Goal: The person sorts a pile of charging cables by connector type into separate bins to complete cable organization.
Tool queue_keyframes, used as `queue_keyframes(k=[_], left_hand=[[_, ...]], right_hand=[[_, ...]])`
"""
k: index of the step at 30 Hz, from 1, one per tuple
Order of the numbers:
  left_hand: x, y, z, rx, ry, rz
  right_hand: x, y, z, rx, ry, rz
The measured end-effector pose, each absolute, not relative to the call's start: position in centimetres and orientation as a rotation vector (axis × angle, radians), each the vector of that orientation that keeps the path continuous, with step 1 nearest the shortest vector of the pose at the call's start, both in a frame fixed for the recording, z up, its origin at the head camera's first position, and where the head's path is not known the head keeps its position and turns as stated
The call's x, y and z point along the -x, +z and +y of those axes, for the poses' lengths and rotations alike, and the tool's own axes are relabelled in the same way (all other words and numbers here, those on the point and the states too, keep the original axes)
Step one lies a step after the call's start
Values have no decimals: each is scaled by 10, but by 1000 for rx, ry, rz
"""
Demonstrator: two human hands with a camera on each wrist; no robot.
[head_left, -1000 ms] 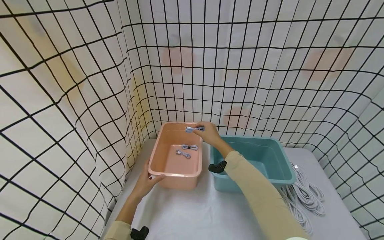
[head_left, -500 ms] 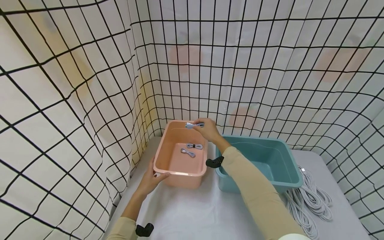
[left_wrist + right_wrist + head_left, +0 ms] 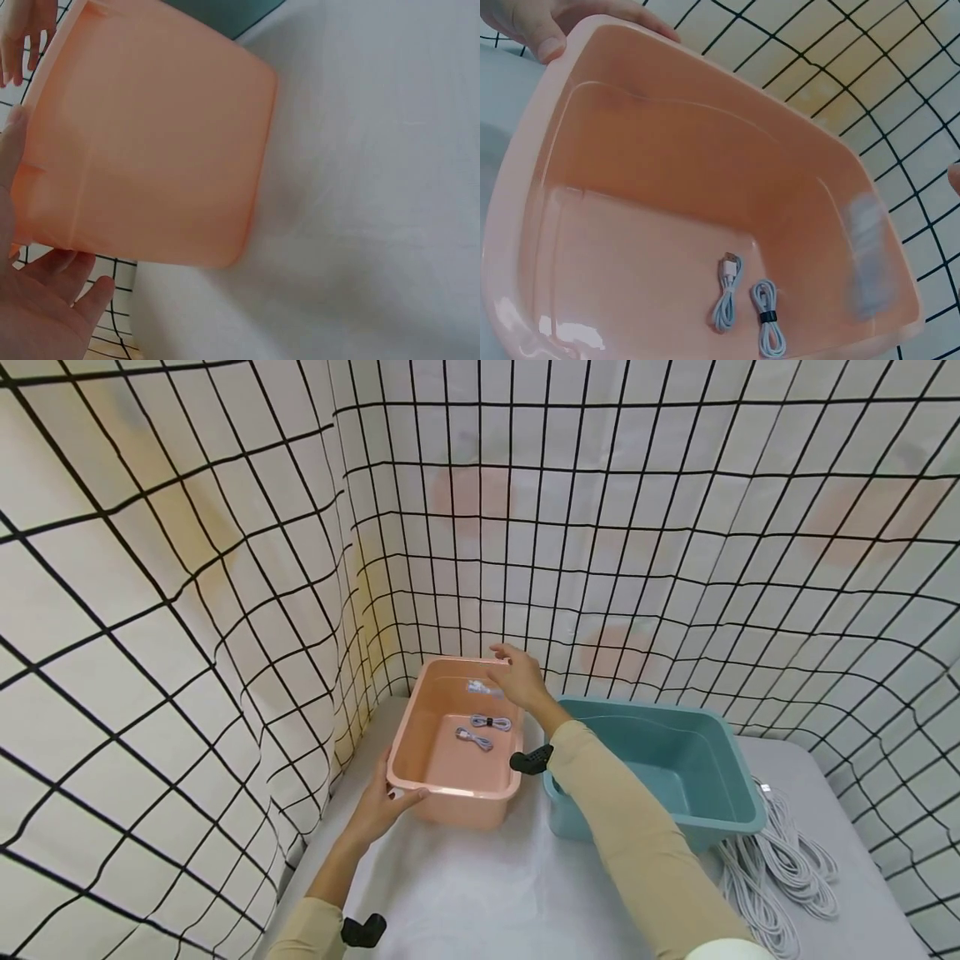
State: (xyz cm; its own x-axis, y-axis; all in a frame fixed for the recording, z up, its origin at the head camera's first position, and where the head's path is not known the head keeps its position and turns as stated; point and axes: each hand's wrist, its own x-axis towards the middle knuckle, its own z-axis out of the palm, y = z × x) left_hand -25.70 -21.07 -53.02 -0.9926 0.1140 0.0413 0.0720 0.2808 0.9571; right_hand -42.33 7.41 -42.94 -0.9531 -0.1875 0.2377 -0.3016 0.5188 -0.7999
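Fingers of my right hand [image 3: 517, 677] hang spread and relaxed over the far end of the pink tub [image 3: 420, 727], with nothing in their grip. Just below them a bundled cable [image 3: 868, 255] shows as a pale blur against the tub's far wall, apparently in mid-air, its long axis running roughly along that wall. My right hand is much the nearer to it. My left hand [image 3: 382, 802] holds the tub's near rim, thumb hooked over the edge and fingers under the lip. Two more coiled cables [image 3: 746, 311] lie side by side on the tub floor, nearer me than my right hand. To the right of that hand, the teal tub [image 3: 720, 768] shows nothing inside. Loose white cable [image 3: 780, 860] is heaped on the worktop [image 3: 487, 893] beyond it.
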Motion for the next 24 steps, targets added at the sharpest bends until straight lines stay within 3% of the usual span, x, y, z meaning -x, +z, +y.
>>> queue_keyframes(k=[24], left_hand=[[263,-540,-212,-168,1809,2539]], right_hand=[[415,-424,88,-472,1452,-2656]])
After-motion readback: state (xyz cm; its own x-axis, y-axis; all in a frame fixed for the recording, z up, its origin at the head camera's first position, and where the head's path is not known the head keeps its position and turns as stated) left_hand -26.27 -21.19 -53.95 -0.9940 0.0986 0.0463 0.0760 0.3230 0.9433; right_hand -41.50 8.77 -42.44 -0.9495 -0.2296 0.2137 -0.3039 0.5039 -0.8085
